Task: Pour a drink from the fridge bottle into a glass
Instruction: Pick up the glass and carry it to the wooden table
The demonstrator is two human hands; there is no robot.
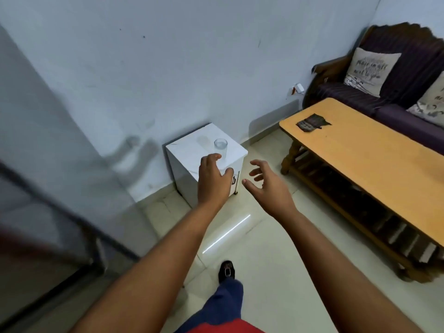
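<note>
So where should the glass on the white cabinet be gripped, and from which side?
Probably round the mid-wall of the glass, from the near side. It stands upright, open mouth up, near the front of the white cabinet, with the wall behind it.

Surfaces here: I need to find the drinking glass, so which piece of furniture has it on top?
The small white cabinet against the wall holds the clear glass. The long wooden table on the right carries only a dark cloth.
</note>
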